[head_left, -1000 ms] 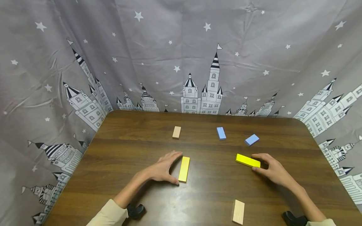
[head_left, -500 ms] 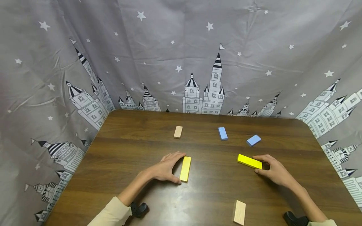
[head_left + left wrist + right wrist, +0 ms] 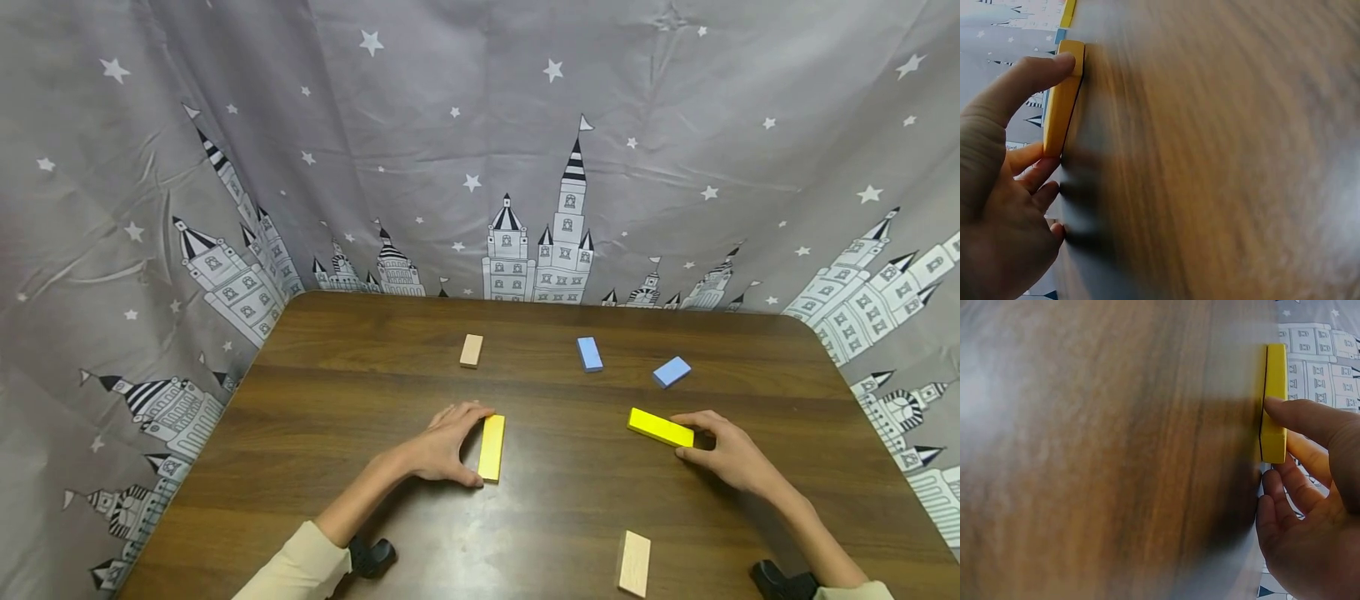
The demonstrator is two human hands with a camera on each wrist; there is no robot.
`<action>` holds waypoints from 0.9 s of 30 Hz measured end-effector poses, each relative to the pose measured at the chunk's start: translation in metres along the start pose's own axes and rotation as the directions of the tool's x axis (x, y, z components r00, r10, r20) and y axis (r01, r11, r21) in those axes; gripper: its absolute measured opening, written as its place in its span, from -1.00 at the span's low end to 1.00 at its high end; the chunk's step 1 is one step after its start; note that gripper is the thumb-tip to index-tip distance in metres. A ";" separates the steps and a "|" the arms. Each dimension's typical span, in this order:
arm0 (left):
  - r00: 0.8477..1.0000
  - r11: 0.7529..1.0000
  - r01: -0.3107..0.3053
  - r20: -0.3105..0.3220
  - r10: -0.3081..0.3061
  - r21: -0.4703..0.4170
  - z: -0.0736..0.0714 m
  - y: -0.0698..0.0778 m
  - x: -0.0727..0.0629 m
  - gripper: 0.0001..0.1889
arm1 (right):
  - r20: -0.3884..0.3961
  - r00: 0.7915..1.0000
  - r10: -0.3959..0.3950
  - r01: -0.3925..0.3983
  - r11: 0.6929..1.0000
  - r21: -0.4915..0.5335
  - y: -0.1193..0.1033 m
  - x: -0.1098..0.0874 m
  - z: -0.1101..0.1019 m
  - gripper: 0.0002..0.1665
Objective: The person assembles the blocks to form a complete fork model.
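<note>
In the head view a warm-yellow block (image 3: 492,450) lies lengthwise at the middle of the table. My left hand (image 3: 438,450) spans it from the left, thumb at the near end and fingertips at the far end. The left wrist view has the thumb pressed on one end of this block (image 3: 1063,106) and a forefinger at the other. Farther right, my right hand (image 3: 723,450) pinches the right end of a bright yellow block (image 3: 658,427) between thumb and forefinger. In the right wrist view the thumb overlaps the side of that block (image 3: 1276,381); the other fingers curl below it.
Two blue blocks (image 3: 589,355) (image 3: 671,372) lie toward the back right. A pale wooden block (image 3: 471,351) is at the back middle, while another wooden block (image 3: 634,563) lies near the front. Behind the brown table (image 3: 360,350) hangs a grey castle-print curtain (image 3: 420,150).
My left hand has shifted slightly right, bringing thumb and fingertips closer in on the ends of the warm-yellow block. The right hand and its block stay about the same.
</note>
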State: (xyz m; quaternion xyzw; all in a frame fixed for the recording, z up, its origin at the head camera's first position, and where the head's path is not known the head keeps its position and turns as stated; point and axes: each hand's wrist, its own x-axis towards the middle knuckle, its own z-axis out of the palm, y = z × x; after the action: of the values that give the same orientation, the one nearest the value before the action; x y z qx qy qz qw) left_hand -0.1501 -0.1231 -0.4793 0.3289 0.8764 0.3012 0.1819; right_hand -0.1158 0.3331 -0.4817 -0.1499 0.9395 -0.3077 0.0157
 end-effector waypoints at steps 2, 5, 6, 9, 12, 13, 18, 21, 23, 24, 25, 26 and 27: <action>1.000 1.000 -0.017 -0.017 0.017 0.000 0.001 0.000 0.000 -0.02 | 0.003 1.000 -0.001 0.001 1.000 0.001 0.000 0.000 0.000 -0.49; 0.998 0.999 -0.039 -0.041 0.039 -0.001 0.002 0.000 0.002 -0.03 | -0.001 1.000 -0.003 0.003 1.000 0.004 0.001 0.000 -0.001 -0.49; 0.998 0.999 -0.043 -0.049 0.043 -0.006 0.003 0.000 0.003 -0.03 | -0.001 1.000 -0.009 0.009 1.000 0.006 0.001 0.000 -0.001 -0.49; 0.996 0.998 -0.054 -0.068 0.052 -0.035 0.004 0.003 0.006 -0.03 | -0.011 1.000 -0.021 0.022 1.000 0.014 0.001 0.000 -0.001 -0.50; 0.996 0.996 -0.061 -0.070 0.056 -0.058 0.007 0.008 0.012 -0.03 | -0.014 1.000 -0.028 0.028 1.000 0.014 0.002 0.001 -0.001 -0.51; 0.996 0.996 -0.064 -0.068 0.060 -0.063 0.009 0.010 0.014 -0.03 | -0.017 1.000 -0.025 0.025 1.000 0.012 0.002 0.001 0.000 -0.51; 0.995 0.995 -0.082 -0.067 0.078 -0.053 0.017 0.020 0.025 -0.02 | -0.012 1.000 -0.017 0.017 1.000 0.011 0.002 0.001 0.000 -0.51; 0.994 0.996 -0.086 -0.067 0.084 -0.025 0.022 0.025 0.031 -0.02 | -0.011 1.000 -0.019 0.019 1.000 0.014 0.003 0.001 0.000 -0.51; 0.995 0.997 -0.079 -0.066 0.079 -0.002 0.025 0.029 0.035 -0.02 | -0.013 1.000 -0.018 0.018 1.000 0.017 0.003 0.001 0.000 -0.52; 0.995 0.997 -0.074 -0.064 0.075 0.010 0.026 0.030 0.037 -0.02 | -0.012 1.000 -0.017 0.017 1.000 0.017 0.003 0.001 0.000 -0.52; 0.995 0.997 -0.070 -0.065 0.071 0.020 0.028 0.032 0.038 -0.02 | -0.009 1.000 -0.013 0.013 1.000 0.018 0.003 0.002 0.000 -0.51; 0.995 0.997 -0.066 -0.068 0.068 0.033 0.029 0.033 0.040 -0.03 | -0.010 1.000 -0.011 0.011 1.000 0.016 0.003 0.002 0.000 -0.51; 0.995 0.997 -0.060 -0.071 0.063 0.042 0.030 0.034 0.041 -0.02 | -0.009 1.000 -0.009 0.009 1.000 0.016 0.002 0.002 0.000 -0.51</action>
State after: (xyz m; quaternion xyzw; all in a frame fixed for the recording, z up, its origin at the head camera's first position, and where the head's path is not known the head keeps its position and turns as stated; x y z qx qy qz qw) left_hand -0.1485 -0.0619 -0.4847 0.3483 0.8776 0.3009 0.1339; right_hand -0.1181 0.3345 -0.4830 -0.1524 0.9363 -0.3162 0.0113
